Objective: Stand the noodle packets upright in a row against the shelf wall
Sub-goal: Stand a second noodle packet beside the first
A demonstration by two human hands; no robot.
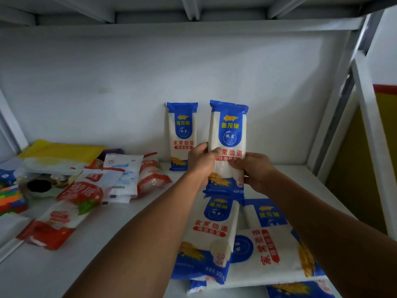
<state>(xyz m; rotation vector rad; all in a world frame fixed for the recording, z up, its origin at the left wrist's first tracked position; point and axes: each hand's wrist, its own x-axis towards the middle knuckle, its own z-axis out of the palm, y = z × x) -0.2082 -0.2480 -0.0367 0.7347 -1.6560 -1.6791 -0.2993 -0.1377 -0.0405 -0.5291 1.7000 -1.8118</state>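
- Head view shows me holding one noodle packet (228, 136) upright in both hands, just right of the packet already standing (181, 134) against the shelf wall (107, 82), at about 12 o'clock from my arms.
- My left hand (200, 161) is closed around the held packet's left edge, thumb across the front; my right hand (256, 171) pinches its right edge. I judge that gripping low on both sides keeps the tall, floppy packet vertical while I set it down.
- The standing packet leans its back on the wall, which I take as the prop that keeps it upright; the new one goes at its 3 o'clock to extend the row.
- More noodle packets (217, 229) lie flat in a loose pile on the shelf (129, 244) at 6 o'clock, under my right forearm, waiting their turn.
- Sugar bags (71, 203) and other pouches sit at 9 o'clock, well apart from the row.
- My hands hide the held packet's lower middle, so I cannot tell whether its base touches the shelf or the pile.
- The pile's lowest packets are cut off by the frame's bottom edge, so I cannot count them.
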